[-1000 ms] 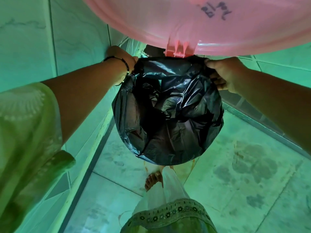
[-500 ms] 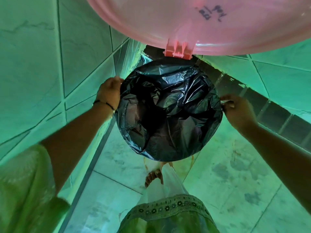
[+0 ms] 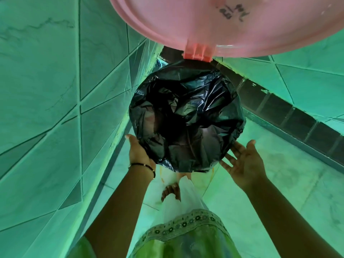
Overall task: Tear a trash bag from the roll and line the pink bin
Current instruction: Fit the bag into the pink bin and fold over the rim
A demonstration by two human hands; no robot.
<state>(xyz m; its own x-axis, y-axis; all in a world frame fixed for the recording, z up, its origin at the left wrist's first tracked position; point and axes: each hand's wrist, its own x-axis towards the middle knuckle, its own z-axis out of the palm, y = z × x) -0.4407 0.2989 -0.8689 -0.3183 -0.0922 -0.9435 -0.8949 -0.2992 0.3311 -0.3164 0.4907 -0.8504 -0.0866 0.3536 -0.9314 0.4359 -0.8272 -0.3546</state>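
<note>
Left wall [image 3: 46, 108]: large pale tiles with faint veining, tinted green, dark grout lines running at angles; it meets the floor along a dark strip beside the bin.
Left hand [image 3: 138, 151]: pressed against the near-left side of the bag-covered rim, thumb up along the plastic, fingers hidden behind it; whether they pinch the plastic cannot be told. A thin dark bracelet [image 3: 144, 165] circles the wrist.
Trash bag [image 3: 186, 118]: black, crinkled and glossy, sunk into the bin with its edge folded out over the round rim all the way round, so the bin's body is almost wholly covered.
Pink bin lid [image 3: 223, 25]: raised on its hinge [image 3: 198, 54] at the far side of the rim, filling the top of the view; dark handwritten marks on its underside, too smeared to read.
Clothing [image 3: 186, 228]: green garment with an embroidered hem, pale trouser leg below, bare toes [image 3: 170, 191] on the floor just in front of the bin.
Right hand [image 3: 243, 161]: open, palm up, fingers spread, fingertips at the near-right edge of the bag; it grips nothing.
Floor [image 3: 288, 174]: pale tiles with dull darker stains.
Right wall [image 3: 307, 81]: same pale tiles, with a band of dark tiles along its base.
</note>
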